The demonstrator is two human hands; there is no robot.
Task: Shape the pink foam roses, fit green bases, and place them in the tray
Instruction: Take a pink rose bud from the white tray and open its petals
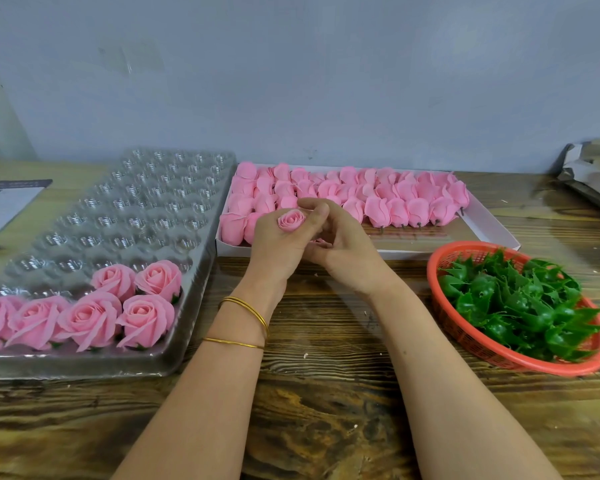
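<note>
A wooden table (309, 410) fills the view. At 9 o'clock from the hands lies a clear plastic tray (146, 209) of round cups. Its near end, around 8 o'clock, holds six finished roses (84, 317) with green showing under them. At 12 o'clock sits a shallow white box (413, 253) packed with rows of closed pink buds (378, 199) lying on their sides. At 4 o'clock a red basket (520, 365) is heaped with green bases (520, 306).

Both forearms reach in from 6 o'clock and meet at the centre, in front of the box's near wall. The left hand (278, 244) grasps a small pink rose (291, 220), fingers wrapped round its lower part so the spiral top faces up. The right hand (343, 244) is curled in from 3 o'clock, its fingertips closing on the rose's right side. Thin gold bangles (246, 317) circle the left wrist.
</note>
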